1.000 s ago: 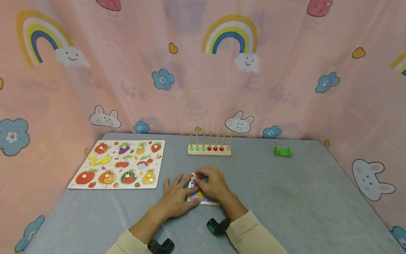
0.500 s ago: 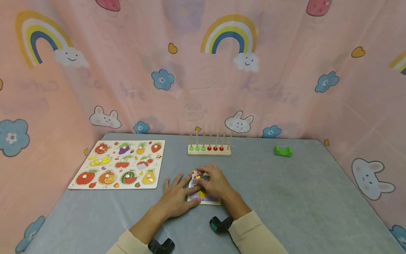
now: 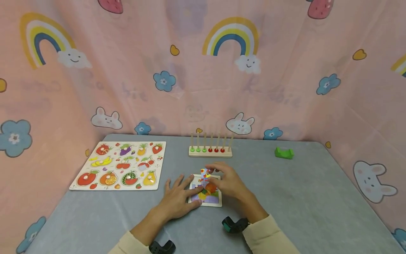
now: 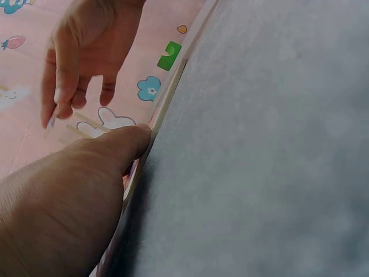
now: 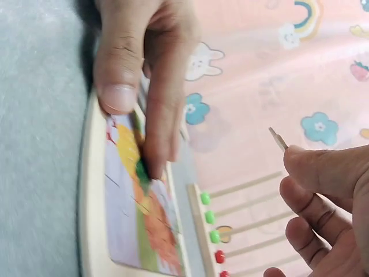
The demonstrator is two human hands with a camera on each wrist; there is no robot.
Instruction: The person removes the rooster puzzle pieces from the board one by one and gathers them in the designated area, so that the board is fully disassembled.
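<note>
A small jigsaw puzzle in a pale wooden frame [image 3: 220,201] lies on the table in front of me. My left hand [image 3: 177,198] rests over its left side with spread fingers; in the left wrist view its thumb [image 4: 135,138] presses the frame's edge. Above the puzzle's far part, my right hand [image 3: 231,181] pinches a colourful jigsaw piece [image 3: 204,173] between thumb and fingers. The right wrist view shows that piece [image 5: 278,138] edge-on, raised away from the puzzle. An orange and yellow picture shows in the frame, partly hidden by the left fingers.
A fruit puzzle board [image 3: 114,178] lies to the left. Behind the jigsaw stands a wooden peg rack [image 3: 210,154] with green and red beads. A green block [image 3: 284,153] sits at the back right. A pink patterned cloth [image 3: 196,102] hangs behind the table.
My right hand has lifted the jigsaw piece off the puzzle and moved rightward with it, uncovering more of the picture. The left hand has stayed in place on the puzzle.
</note>
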